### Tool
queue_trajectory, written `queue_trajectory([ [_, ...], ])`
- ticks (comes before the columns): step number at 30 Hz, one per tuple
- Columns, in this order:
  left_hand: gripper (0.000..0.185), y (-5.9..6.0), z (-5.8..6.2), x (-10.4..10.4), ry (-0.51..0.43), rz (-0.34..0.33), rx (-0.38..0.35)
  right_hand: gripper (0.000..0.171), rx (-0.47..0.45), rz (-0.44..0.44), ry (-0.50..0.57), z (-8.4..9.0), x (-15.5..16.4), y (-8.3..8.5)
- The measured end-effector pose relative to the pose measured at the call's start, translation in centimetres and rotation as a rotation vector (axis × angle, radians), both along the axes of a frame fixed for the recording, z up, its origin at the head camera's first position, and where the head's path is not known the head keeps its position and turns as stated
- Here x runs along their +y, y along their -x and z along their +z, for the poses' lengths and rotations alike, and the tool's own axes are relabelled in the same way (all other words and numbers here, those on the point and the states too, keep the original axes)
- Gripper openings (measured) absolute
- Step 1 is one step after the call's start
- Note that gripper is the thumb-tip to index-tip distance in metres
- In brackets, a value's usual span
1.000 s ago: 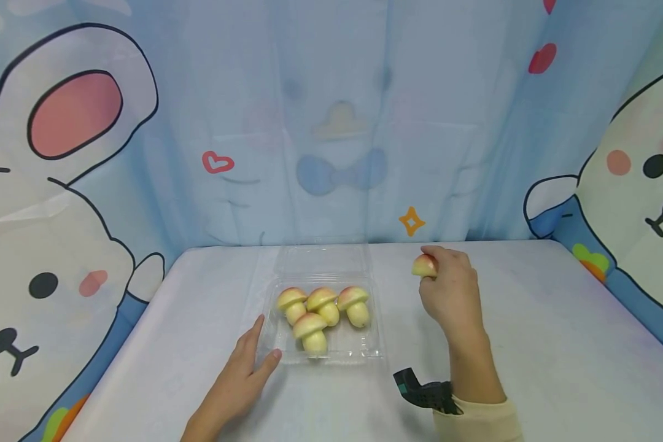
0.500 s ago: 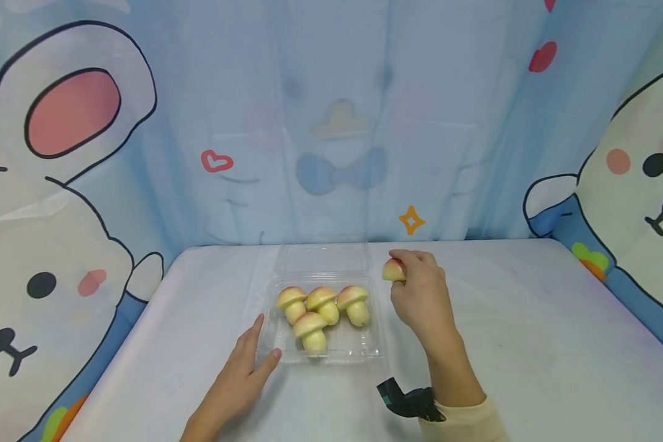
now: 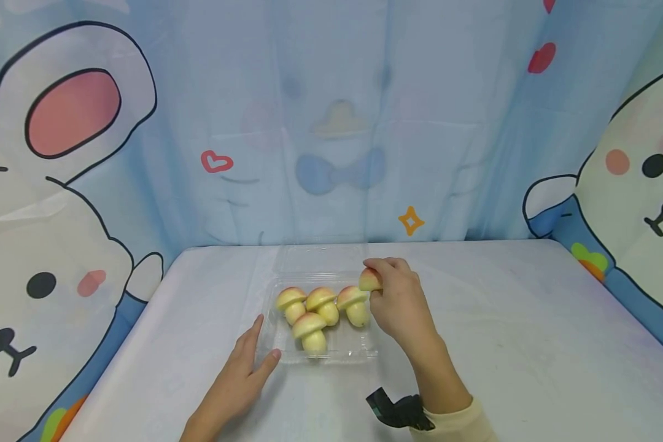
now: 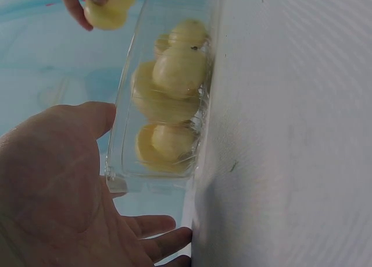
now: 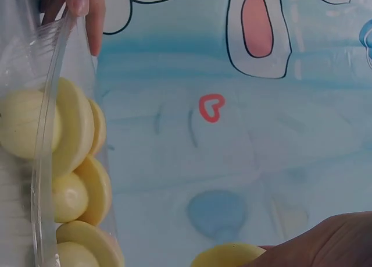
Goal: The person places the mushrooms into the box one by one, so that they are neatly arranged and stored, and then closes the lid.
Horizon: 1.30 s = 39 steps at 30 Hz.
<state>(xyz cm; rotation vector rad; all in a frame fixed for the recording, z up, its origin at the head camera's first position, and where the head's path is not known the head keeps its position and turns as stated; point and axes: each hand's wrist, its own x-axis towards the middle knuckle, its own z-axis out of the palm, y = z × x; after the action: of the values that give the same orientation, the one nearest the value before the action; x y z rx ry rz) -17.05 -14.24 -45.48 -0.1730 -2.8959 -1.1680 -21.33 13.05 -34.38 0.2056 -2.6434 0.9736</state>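
Observation:
A clear plastic clamshell box point(image 3: 345, 350) stands in the middle of the table with its lid folded back. Several mushroom-shaped buns, pale yellow with pinkish caps, lie in it, among them a front bun point(image 3: 311, 334) and a right-hand bun point(image 3: 354, 305). My right hand point(image 3: 400, 304) pinches another mushroom-shaped bun point(image 3: 371, 280) above the box's right back corner; its stem is mostly hidden by the fingers in the head view. At the box's left side, my left hand point(image 3: 237, 371) rests with fingers spread, thumb and fingertips at the rim point(image 4: 119, 98).
A white cloth point(image 3: 530, 337) covers the table. Behind it hangs a blue curtain point(image 3: 243, 80) printed with cartoon animals. The transparent lid point(image 3: 320, 258) reaches toward the table's back edge. A black strap mount point(image 3: 400, 410) sits on the right wrist.
My right hand has carried its bun leftward and slightly down, from the right of the box to over its right back corner. The left hand and the buns in the box stay put.

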Motion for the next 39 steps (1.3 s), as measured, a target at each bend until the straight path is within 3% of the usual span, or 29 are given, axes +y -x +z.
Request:
queue_trajectory([
  [16, 0.073, 0.2, -0.1, 0.0, 0.023, 0.011, 0.032, 0.049, -0.042, 0.126, -0.069, -0.9, -2.1, -0.1],
  [25, 0.073, 0.0, 0.0, 0.0, 0.041, 0.006, 0.046, 0.047, -0.084, 0.216, -0.164, -2.0, -2.8, 0.1],
  [39, 0.074, -0.1, 0.1, 0.0, 0.031, 0.004, 0.05, 0.043, -0.072, 0.304, -0.239, -3.7, -3.1, 0.8],
])
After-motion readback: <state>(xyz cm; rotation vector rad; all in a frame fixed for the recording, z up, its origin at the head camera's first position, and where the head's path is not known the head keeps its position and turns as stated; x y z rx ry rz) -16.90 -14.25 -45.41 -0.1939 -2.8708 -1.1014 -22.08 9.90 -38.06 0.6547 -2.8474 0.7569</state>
